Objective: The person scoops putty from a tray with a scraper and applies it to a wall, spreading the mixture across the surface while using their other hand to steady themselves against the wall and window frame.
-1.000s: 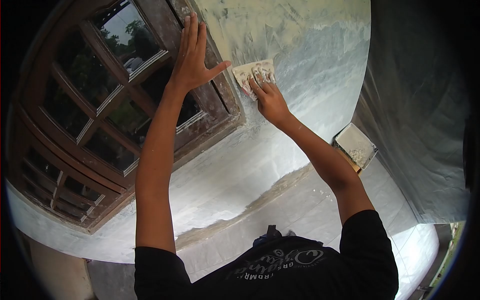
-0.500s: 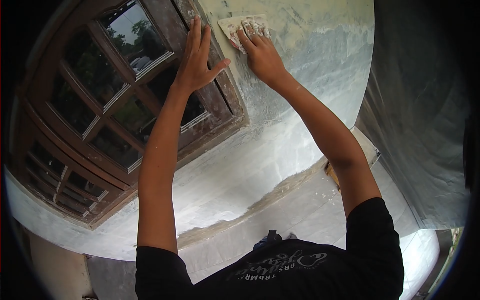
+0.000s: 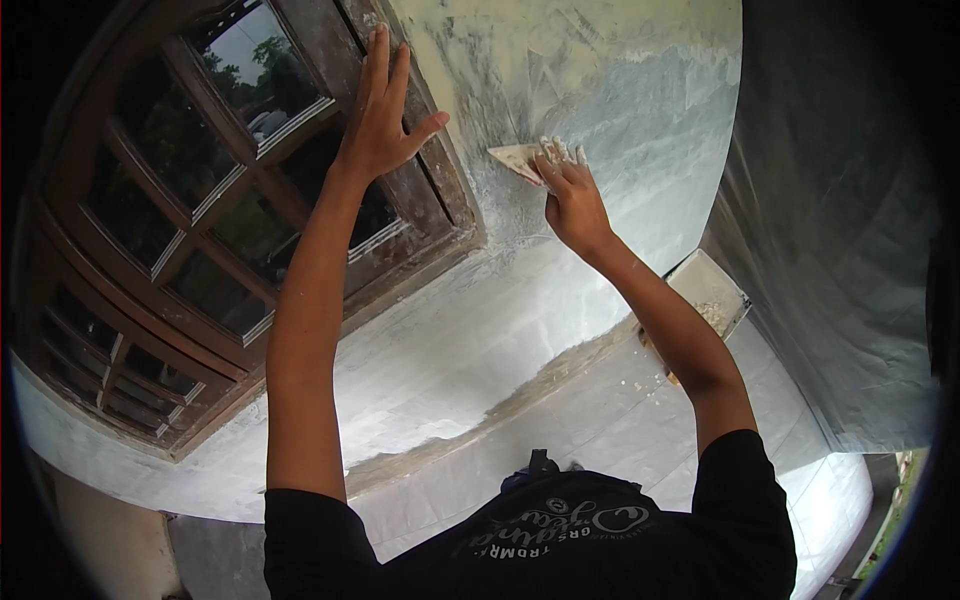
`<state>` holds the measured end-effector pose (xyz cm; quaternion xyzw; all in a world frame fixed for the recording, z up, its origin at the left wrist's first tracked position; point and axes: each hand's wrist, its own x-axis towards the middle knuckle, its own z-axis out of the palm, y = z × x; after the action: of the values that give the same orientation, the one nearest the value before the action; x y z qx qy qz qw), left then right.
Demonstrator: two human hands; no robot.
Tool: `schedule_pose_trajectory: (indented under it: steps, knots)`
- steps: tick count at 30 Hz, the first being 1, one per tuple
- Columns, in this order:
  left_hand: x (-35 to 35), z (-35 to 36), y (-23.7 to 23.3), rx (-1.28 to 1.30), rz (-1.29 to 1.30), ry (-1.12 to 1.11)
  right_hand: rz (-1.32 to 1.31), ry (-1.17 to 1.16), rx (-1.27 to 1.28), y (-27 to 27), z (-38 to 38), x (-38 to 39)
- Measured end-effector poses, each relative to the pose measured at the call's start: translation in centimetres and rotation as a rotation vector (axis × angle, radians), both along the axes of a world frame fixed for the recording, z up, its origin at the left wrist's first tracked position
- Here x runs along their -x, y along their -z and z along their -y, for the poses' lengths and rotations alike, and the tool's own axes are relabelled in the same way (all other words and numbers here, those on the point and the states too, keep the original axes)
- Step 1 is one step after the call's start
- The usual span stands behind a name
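Right hand (image 3: pixel 572 200) dropped, gripping scraper (image 3: pixel 512 158) on wall (image 3: pixel 620 90); left hand (image 3: pixel 382 115) splayed flat on window frame (image 3: pixel 440 190); tray (image 3: pixel 712 288) below

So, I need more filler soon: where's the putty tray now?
In the head view the putty tray sits at right, beside the right forearm, between the plastered wall and the plastic sheeting.
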<state>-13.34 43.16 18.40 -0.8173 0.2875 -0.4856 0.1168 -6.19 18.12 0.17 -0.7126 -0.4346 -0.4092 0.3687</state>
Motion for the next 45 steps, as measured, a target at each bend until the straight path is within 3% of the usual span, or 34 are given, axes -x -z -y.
schedule_pose_trajectory:
  steps: [4,8,13,22,27,28,32,37,40,45]
  knots:
    - [0.1,0.0,-0.2,0.004,-0.020,0.006,-0.013,-0.082,-0.203,-8.4,-1.0,-0.5]
    - [0.3,0.3,-0.2,0.020,-0.014,0.004,0.257,0.099,-0.223,-11.8,-3.4,-1.2]
    - [0.1,0.2,-0.2,-0.004,-0.003,-0.013,0.392,0.132,-0.146,-8.8,-5.5,-2.8]
    - [0.3,0.2,-0.1,0.002,-0.036,-0.016,0.135,0.090,0.112,0.8,-3.7,-0.7]
    - [0.5,0.2,-0.3,-0.015,-0.019,-0.028,0.012,0.029,0.097,3.1,-0.9,1.4]
    - [0.5,0.3,-0.3,-0.002,-0.031,-0.018,-0.081,-0.031,0.082,2.9,-0.5,1.6]
    - [0.4,0.2,-0.3,0.048,-0.064,0.020,-0.006,-0.061,-0.108,-2.5,0.1,1.4]
    - [0.3,0.1,-0.3,0.086,-0.074,0.083,0.256,0.038,-0.262,-10.2,-3.1,-0.9]
    - [0.5,0.0,-0.3,0.089,-0.073,0.103,0.316,0.119,-0.209,-11.0,-5.5,-2.5]
    - [0.5,-0.2,-0.3,0.084,-0.062,0.132,0.351,0.158,-0.147,-6.8,-7.4,-2.5]
